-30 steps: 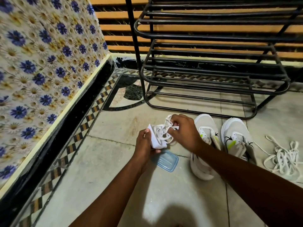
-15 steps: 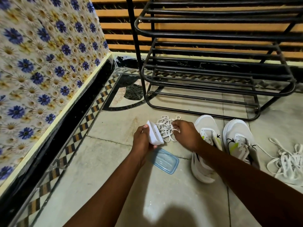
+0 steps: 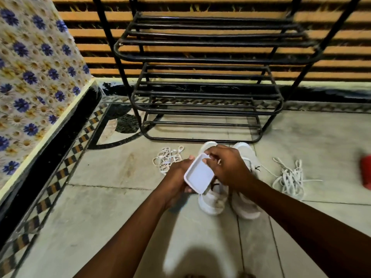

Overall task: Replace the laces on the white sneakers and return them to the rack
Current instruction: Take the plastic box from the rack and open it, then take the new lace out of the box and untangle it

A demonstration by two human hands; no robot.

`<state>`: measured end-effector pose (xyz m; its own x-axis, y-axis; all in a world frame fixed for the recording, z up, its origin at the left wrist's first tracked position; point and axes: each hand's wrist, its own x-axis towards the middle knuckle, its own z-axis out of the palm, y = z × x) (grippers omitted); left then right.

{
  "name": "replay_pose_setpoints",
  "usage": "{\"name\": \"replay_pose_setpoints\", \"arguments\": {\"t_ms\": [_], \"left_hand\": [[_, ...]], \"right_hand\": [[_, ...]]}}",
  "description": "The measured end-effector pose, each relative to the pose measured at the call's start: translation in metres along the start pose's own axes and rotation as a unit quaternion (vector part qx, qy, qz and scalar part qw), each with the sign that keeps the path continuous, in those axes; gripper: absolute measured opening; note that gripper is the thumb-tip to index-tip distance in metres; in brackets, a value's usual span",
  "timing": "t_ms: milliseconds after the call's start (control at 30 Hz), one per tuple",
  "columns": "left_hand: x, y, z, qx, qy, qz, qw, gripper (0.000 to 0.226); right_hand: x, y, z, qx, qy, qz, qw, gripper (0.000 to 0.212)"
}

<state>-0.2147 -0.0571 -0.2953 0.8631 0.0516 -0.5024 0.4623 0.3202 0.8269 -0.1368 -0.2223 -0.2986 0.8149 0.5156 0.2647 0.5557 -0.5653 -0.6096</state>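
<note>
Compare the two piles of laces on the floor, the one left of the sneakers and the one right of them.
The left pile is small and tightly bunched; the right pile is bigger and looser. The left pile keeps its ends close; the right pile trails long strands outward, one toward the sneakers. Both are white and lie on the floor tiles.

left forearm (image 3: 128, 233): bare, comes in from the bottom edge and runs up and to the right.
left hand (image 3: 175, 177): grips the white box (image 3: 199, 175) from its left side, thumb at the upper edge, fingers curled beneath.
right forearm (image 3: 291, 209): bare, comes in from the lower right and reaches up and to the left.
right hand (image 3: 228, 167): back turned up, fingers curled over the box's upper right rim.
</note>
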Motion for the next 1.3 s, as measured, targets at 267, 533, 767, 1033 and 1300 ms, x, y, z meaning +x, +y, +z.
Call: {"name": "replay_pose_setpoints", "arguments": {"t_ms": [267,533,767,1033,1300], "left_hand": [[-0.016,-0.005,0.038,0.191,0.006,0.175,0.966,0.043],[-0.024,-0.022,0.091,0.374,0.001,0.256,0.891,0.065],[-0.031,-0.049,0.156,0.547,-0.073,0.284,0.784,0.046],[-0.005,-0.109,0.214,0.631,-0.140,0.190,0.739,0.058],[0.021,-0.145,0.243,0.639,-0.174,0.133,0.737,0.063]], "right_hand": [[-0.031,0.028,-0.049,-0.011,0.050,0.153,0.987,0.028],[-0.086,0.050,-0.105,-0.001,0.041,0.170,0.985,0.023],[-0.154,0.084,-0.129,-0.028,0.123,0.188,0.974,0.009],[-0.219,0.152,-0.122,-0.152,0.030,0.189,0.970,0.020],[-0.239,0.184,-0.110,-0.239,0.009,0.293,0.926,0.016]]}}
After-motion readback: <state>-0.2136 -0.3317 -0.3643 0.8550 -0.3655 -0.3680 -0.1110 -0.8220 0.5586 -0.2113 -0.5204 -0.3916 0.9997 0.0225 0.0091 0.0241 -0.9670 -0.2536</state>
